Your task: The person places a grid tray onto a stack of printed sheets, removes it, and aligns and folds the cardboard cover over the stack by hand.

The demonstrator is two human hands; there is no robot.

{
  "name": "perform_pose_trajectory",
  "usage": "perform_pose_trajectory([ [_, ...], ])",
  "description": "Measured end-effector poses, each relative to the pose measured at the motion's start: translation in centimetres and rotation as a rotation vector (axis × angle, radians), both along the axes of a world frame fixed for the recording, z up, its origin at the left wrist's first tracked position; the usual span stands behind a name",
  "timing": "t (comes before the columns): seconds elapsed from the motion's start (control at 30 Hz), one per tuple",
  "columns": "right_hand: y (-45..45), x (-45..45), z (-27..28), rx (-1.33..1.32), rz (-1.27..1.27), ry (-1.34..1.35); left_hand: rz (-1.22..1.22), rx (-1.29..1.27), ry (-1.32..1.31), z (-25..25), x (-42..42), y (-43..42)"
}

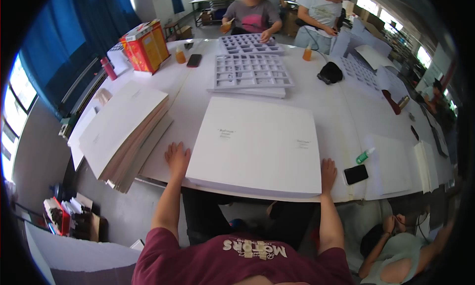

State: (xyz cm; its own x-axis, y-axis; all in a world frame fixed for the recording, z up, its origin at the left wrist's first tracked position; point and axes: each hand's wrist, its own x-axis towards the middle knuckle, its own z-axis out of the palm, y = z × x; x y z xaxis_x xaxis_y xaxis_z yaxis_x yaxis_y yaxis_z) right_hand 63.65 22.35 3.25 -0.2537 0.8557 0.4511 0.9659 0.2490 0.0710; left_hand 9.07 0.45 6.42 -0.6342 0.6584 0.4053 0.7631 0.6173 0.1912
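Observation:
A large flat white box (pixel 257 146) with small printed lettering lies in front of me near the table's front edge. Beside its left edge is my left hand (pixel 177 160), open, with fingers spread and pointing forward. Along the right edge lies my right hand (pixel 328 175), fingers stretched out and thumb side towards the box. Both hands are at the box's sides; whether they press on it I cannot tell. Behind the box, a white compartment tray (pixel 252 71) rests on other flat white pieces.
A stack of white boards (pixel 126 129) overhangs the table's left edge. On the right lie a black phone (pixel 356 175) and a green bottle (pixel 365 155). Across the table, a person (pixel 252 15) touches another compartment tray (pixel 250 43). A red-yellow carton (pixel 144 46) stands back left.

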Motion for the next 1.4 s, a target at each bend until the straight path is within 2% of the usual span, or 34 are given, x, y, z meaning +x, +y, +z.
perform_pose_trajectory([
  [0.1,0.6,0.2,-0.7,0.020,-0.012,-0.037,0.044,0.000,-0.375,3.3,-2.6,1.3],
  [0.17,0.4,-0.1,-0.2,-0.010,-0.009,0.012,-0.094,0.322,-0.558,1.6,-7.5,3.8],
  [0.23,0.1,-0.4,0.2,-0.002,0.002,0.020,-0.173,0.314,-0.452,7.0,-7.0,6.1],
  [0.33,0.0,-0.6,0.8,-0.004,0.011,0.036,-0.341,0.343,-0.380,12.0,-6.9,11.8],
  [0.43,-0.3,-0.9,1.3,-0.031,0.015,0.079,-0.506,0.273,-0.280,13.7,-6.5,19.1],
  [0.53,-0.3,-1.2,2.4,-0.060,0.015,0.131,-0.518,-0.006,-0.207,15.0,-3.4,25.4],
  [0.6,-0.5,-1.4,3.1,-0.086,0.012,0.157,-0.503,-0.234,-0.076,15.2,-1.3,28.6],
  [0.7,-0.4,-1.8,3.7,-0.111,0.010,0.176,-0.501,-0.399,0.006,12.6,-0.9,33.6],
  [0.77,-0.6,-1.7,3.8,-0.113,0.002,0.171,-0.453,-0.481,0.006,10.8,-0.9,36.2],
  [0.87,-0.5,-1.7,3.5,-0.135,-0.014,0.188,-0.368,-0.660,-0.062,10.6,0.1,37.4],
  [0.93,-0.4,-1.7,3.7,-0.135,-0.009,0.189,-0.375,-0.712,0.009,10.2,-0.3,37.6],
  [1.13,-0.3,-2.1,3.9,-0.130,-0.023,0.202,-0.339,-0.689,0.174,7.5,-2.2,37.5],
  [1.27,-0.3,-1.7,3.7,-0.109,-0.018,0.210,-0.356,-0.752,0.150,6.4,-4.0,38.8],
  [1.4,-0.5,-2.0,3.9,-0.105,-0.020,0.230,-0.549,-0.634,0.071,10.7,-2.9,36.3],
])
